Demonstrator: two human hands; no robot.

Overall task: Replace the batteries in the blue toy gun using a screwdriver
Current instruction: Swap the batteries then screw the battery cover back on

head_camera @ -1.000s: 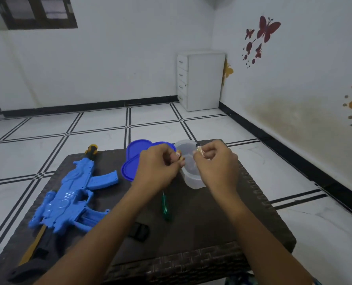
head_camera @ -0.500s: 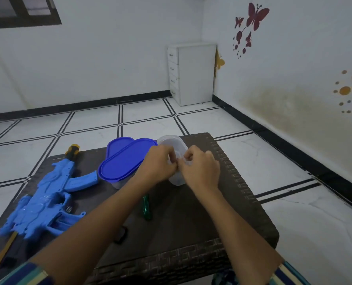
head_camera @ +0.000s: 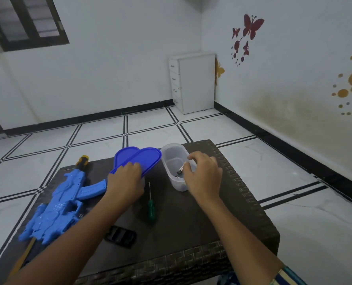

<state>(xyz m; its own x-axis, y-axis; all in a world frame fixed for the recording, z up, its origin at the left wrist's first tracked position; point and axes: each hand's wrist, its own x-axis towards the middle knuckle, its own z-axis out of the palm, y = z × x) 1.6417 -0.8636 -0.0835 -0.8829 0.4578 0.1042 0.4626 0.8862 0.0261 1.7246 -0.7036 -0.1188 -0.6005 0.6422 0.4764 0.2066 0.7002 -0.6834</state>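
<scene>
1. Both hands are seen over the dark woven table [head_camera: 191, 233]: the left hand [head_camera: 125, 182] is laid, fingers curled, on the near edge of a blue lid [head_camera: 139, 159], and whether that edge is gripped cannot be told; the right hand [head_camera: 203, 175] is placed at the clear container [head_camera: 174, 161], its fingertips pinched on a small battery [head_camera: 180, 169] held just inside the rim.
2. At 9 o'clock from the left hand, the blue toy gun [head_camera: 62, 204] is laid flat along the table's left side, its yellow-tipped muzzle pointed toward 12 o'clock; it is touched by neither hand.
3. At 6 o'clock from the left forearm, a small black cover [head_camera: 120, 236] is seen flat on the table.
4. Between the two forearms, a green-handled screwdriver [head_camera: 151, 206] is laid with its thin shaft pointed toward 12 o'clock.
5. At 3 o'clock from the blue lid, the clear container is stood upright and uncovered, just beside the lid.
</scene>
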